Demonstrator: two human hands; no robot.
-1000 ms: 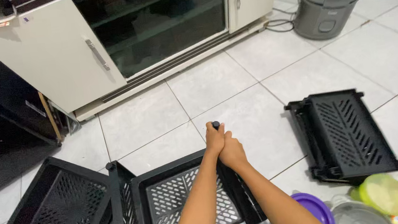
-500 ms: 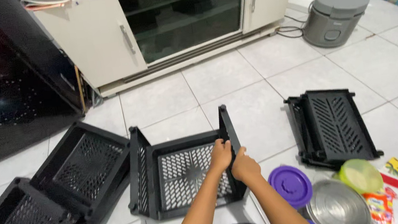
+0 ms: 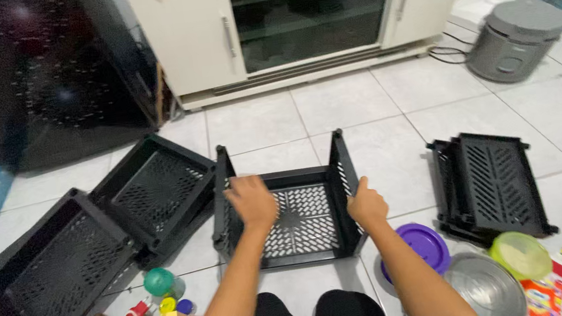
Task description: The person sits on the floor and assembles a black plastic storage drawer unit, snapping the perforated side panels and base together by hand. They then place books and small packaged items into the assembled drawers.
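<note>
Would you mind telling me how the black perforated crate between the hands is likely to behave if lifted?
The crate probably lifts lightly: its base is mostly holes. Its upright side panels look thin, so they may flex or fold. The left hand and right hand rest on opposite sides, suggesting it needs steadying.

The black crate (image 3: 288, 218) looks like hard matt plastic, full of little holes. Under the crate, the floor tiles (image 3: 255, 122) are smooth and a bit shiny. Right of the crate, the purple lid (image 3: 424, 246) is glossy plastic and the pot (image 3: 486, 290) is shiny metal.
</note>
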